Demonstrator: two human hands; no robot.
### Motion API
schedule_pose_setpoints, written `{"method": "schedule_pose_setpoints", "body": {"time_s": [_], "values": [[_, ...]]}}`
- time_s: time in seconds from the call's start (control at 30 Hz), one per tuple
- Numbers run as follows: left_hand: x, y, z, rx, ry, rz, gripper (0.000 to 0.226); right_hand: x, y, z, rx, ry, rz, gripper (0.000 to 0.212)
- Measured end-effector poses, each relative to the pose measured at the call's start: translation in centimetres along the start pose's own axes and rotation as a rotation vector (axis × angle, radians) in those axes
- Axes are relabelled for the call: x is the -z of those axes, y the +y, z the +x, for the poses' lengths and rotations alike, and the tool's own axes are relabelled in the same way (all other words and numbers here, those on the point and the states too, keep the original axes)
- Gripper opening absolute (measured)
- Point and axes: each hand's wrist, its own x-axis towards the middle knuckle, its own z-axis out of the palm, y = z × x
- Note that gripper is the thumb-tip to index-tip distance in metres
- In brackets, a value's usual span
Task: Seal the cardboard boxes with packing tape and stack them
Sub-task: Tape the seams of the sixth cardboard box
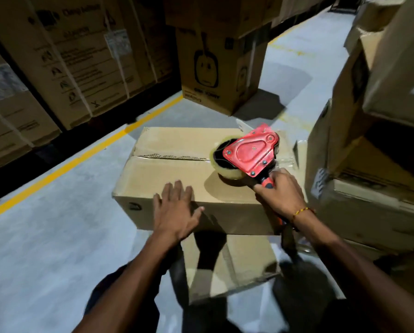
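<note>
The right hand (281,193) grips the red tape dispenser (250,152) at the right end of the cardboard box (167,174); the left hand (175,210) presses flat on its near edge. The centre seam (172,156) looks mostly untaped; stacking remains.

Looks like a warehouse from my feed. Grey concrete floor (44,236) with a painted yellow aisle line (81,159). Left of the line, tall printed cartons (64,56) strapped in rows; right of it, more stacked cartons (381,116). One printed carton (215,78) stands beyond the line's far end.
</note>
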Motion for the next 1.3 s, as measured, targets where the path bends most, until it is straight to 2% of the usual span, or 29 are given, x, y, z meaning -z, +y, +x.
{"method": "schedule_pose_setpoints", "body": {"time_s": [0.13,0.27,0.43,0.53,0.63,0.73,0.9,1.1,1.17,1.27,1.3], "values": [[-0.7,7.1,-0.5,-0.016,-0.008,-0.041,0.073,2.7,4.3,-1.3,-0.068,0.048,-0.002,0.04],[-1.7,9.1,-1.4,0.111,0.049,-0.154,0.076,2.7,5.1,-2.3,-0.134,0.026,0.094,0.038],[-1.6,9.5,-2.4,0.514,0.205,-0.794,0.104,2.0,3.9,-3.8,-0.113,0.015,0.049,0.038],[-1.6,9.9,-2.3,0.622,0.228,-1.097,0.105,1.2,3.1,-5.6,-0.044,-0.039,-0.002,0.036],[-3.0,9.1,-2.0,0.737,0.278,-1.232,0.095,0.3,2.2,-7.6,0.03,-0.135,0.082,0.036],[-4.4,7.0,-2.1,0.83,0.292,-1.223,0.1,0.0,1.2,-8.3,0.08,-0.175,0.176,0.03],[-5.9,3.8,-1.4,0.701,0.272,-1.322,0.123,0.8,-0.6,-5.9,0.129,-0.11,0.19,0.023],[-6.2,0.7,0.4,0.555,0.199,-1.348,0.119,0.6,-1.2,-1.6,0.094,-0.07,0.164,0.025],[-5.5,-0.9,1.3,0.483,0.17,-1.348,0.112,0.3,-1.3,-0.7,0.07,-0.058,0.191,0.027],[-3.5,-2.6,2.6,0.334,0.112,-1.303,0.08,0.0,-1.1,0.6,0.066,-0.047,0.128,0.026],[-2.9,-3.2,3.1,0.297,0.066,-1.292,0.075,-0.1,-0.9,1.1,0.066,-0.05,0.113,0.024]]}}
